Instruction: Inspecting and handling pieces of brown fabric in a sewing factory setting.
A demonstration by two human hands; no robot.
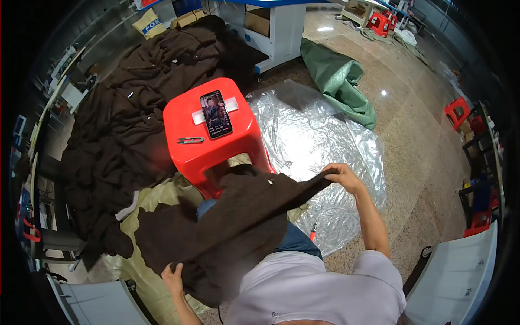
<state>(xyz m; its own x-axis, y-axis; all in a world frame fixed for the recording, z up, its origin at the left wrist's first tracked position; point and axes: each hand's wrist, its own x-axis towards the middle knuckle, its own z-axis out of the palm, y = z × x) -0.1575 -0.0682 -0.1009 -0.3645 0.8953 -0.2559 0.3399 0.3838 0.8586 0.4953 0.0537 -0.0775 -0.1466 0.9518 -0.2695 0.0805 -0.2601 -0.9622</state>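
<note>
The heap (130, 103) of dark brown cloth fills the floor at upper left; a piece dropped there would be hard to pick out, being the same colour. To its right lies the clear sheet (292, 135), crinkled and shiny; a foot on it might slide, since it looks loose. The brown piece (244, 211) lies over the person's lap, in front of the red stool (181, 111), stretched between the hands; whether it touches the stool, I cannot tell. A hard tug could knock the stool.

The right hand (345, 179) has its thumb and fingers closed in a pinch on the piece's far right corner, raised above the clear sheet. If that small grip slips, the edge would fall. The left hand (173, 279) pinches the near left edge, thumb on top; its other fingers are partly hidden, so how firmly they close I cannot tell.

On the stool, the phone (215, 114) and the snips (190, 140) lie unsecured; a bump could send either off. Smallest, a white bit (271, 182) sits on the piece and could catch if the cloth drags.
</note>
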